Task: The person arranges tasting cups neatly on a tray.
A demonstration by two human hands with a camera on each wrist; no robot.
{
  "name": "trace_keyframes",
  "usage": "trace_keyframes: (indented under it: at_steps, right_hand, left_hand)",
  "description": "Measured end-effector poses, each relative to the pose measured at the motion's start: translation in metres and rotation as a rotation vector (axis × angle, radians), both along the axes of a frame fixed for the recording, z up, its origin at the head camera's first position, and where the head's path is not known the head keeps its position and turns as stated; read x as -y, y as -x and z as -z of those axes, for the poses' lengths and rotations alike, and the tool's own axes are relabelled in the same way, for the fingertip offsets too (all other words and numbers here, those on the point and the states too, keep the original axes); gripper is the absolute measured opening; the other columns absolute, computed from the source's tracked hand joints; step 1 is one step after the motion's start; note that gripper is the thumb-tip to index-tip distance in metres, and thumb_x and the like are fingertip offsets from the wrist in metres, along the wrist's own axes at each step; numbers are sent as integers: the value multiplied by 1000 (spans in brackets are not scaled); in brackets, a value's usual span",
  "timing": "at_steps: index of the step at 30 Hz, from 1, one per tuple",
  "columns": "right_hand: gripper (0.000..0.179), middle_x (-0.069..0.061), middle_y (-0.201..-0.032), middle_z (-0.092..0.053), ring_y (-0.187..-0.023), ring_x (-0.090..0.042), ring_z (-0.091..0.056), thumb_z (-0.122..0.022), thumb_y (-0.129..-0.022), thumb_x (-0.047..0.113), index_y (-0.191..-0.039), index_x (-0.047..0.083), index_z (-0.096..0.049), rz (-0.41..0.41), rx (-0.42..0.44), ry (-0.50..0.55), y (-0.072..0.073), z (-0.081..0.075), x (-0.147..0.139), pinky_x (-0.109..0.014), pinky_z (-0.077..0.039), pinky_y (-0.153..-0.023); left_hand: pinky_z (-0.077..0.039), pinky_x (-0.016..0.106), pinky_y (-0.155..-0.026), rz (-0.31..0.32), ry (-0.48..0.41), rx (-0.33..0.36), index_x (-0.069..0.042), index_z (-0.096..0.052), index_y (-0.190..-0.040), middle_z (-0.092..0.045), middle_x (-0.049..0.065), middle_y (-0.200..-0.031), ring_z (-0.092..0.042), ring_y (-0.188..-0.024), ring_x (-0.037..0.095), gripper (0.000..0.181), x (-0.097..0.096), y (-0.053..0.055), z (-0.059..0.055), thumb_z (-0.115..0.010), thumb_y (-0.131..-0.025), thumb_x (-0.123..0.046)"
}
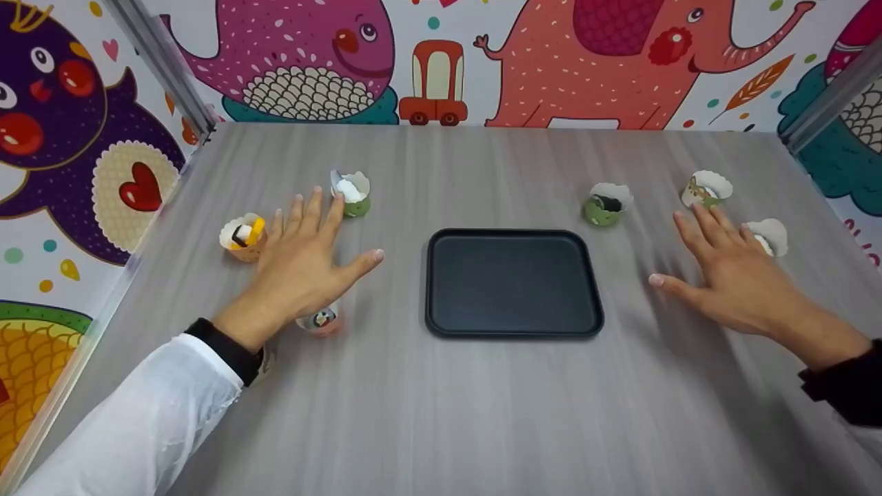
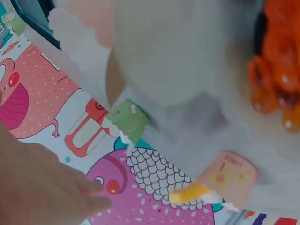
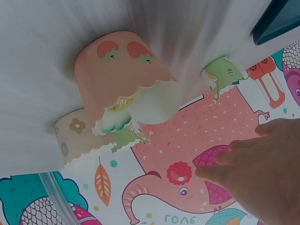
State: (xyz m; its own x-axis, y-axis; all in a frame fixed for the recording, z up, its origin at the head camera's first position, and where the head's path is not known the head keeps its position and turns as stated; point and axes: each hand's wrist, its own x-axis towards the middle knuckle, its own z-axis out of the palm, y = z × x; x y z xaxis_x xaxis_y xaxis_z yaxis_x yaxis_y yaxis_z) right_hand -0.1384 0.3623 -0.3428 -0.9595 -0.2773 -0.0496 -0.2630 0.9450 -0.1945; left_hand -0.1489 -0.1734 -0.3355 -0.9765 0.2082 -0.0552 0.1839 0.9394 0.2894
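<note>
My left hand [image 1: 300, 265] hovers with spread fingers among paper cups on the left, holding nothing. Near its fingertips stands a green paper cup [image 1: 357, 207] with something white inside; to its left, an orange paper cup [image 1: 244, 252] holds a white piece with a black band and yellow top. A pink paper cup [image 1: 331, 328] is partly hidden under the palm. Orange beads like roe [image 2: 281, 79] show close up in the left wrist view. My right hand [image 1: 737, 282], fingers spread and holding nothing, overlaps a beige paper cup [image 1: 692, 195] and a strawberry-printed pink paper cup [image 3: 124, 65].
A dark rectangular tray [image 1: 514, 282] lies mid-table between the hands. Another green paper cup [image 1: 601, 213] with a dark filling stands behind its right corner. Cartoon-printed walls [image 1: 434, 69] enclose the back and sides of the grey table [image 1: 482, 413].
</note>
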Motion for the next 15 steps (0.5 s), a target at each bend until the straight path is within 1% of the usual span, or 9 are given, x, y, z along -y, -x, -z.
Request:
trace_keyframes:
  at_steps: [2,5,6,8,10,12,15]
  right_hand:
    - [102,-31,-170,-7,-156,-51,-1,-62,-98,60,-166,3,-13,42,4,6,1,-1,-1,-74,-1,-118]
    - [103,-34,-168,-4,-154,-54,0,-57,-100,62,-166,2,-6,127,5,21,2,-4,-6,-73,1,-117]
    - [104,-35,-168,-3,-154,-56,0,-56,-100,63,-166,2,-4,159,9,27,2,-5,-8,-74,0,-117]
    - [103,-36,-167,-3,-151,-59,-3,-52,-102,65,-165,0,-2,214,22,37,2,-8,-13,-77,-6,-114]
    - [103,-37,-166,-3,-149,-62,-8,-50,-102,66,-165,-1,-3,263,39,54,1,-10,-18,-81,-12,-109]
    - [102,-38,-165,-7,-146,-65,-16,-47,-102,67,-164,-3,-8,311,50,59,-1,-11,-23,-83,-19,-104]
    - [99,-40,-162,-16,-141,-65,-25,-46,-102,68,-162,-6,-17,369,50,61,-4,-11,-28,-83,-23,-103]
  left_hand:
    - [5,62,-124,-7,-43,4,-8,-9,-168,0,21,-173,4,-158,45,107,-3,-2,-1,-39,-96,-82]
    - [0,58,-126,-25,-156,7,-7,-8,-168,-5,20,-174,-1,-159,41,102,-11,-6,-2,-40,-100,-76]
    - [-2,57,-126,-31,-205,11,-7,-8,-168,-7,19,-174,-3,-160,39,100,-14,-8,-2,-41,-101,-74]
    - [-8,54,-127,-39,-299,18,-7,-8,-168,-11,17,-173,-9,-160,36,98,-21,-12,-3,-42,-102,-71]
    - [-13,54,-126,-43,-378,30,-8,-10,-168,-14,15,-173,-14,-159,33,96,-29,-16,-3,-43,-103,-70]
    - [-18,53,-125,-45,-434,47,-8,-10,-168,-16,13,-173,-18,-158,31,95,-37,-20,-2,-44,-103,-69]
    - [-22,51,-125,-45,-470,73,-7,-10,-168,-17,13,-173,-21,-158,30,94,-47,-24,-1,-46,-104,-66]
